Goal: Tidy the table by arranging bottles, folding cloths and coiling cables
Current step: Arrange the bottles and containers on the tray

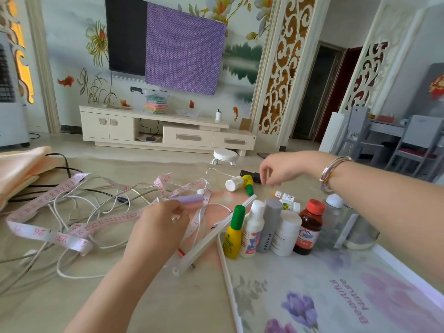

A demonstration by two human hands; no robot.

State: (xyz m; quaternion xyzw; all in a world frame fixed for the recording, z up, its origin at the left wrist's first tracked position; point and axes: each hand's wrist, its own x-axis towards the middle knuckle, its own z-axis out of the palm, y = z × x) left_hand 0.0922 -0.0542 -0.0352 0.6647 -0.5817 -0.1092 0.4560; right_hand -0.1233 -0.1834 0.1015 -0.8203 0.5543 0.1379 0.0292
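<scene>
The left hand (159, 224) is low over the table (168, 304), fingers curled round a thin white cable (204, 213) at the edge of a tangle of white and dark cords (79, 205). A pink measuring tape (48, 234) loops through that tangle, and a lilac tube (189, 199) lies just beyond the hand. The right hand (283, 170) reaches over the far side, thumb and forefinger pinched on something slim and pale (too small to name, possibly a cable end). Below it a white bottle (234, 183) and a yellow bottle with a green cap (248, 185) lie on their sides. Nearer, a row of bottles stands upright, touching: a yellow one (234, 233), a white spray bottle (252, 230), a grey tube (269, 227), a white jar (287, 233) and a brown bottle with a red cap (308, 230). A peach cloth (21, 169) sits at the far left.
</scene>
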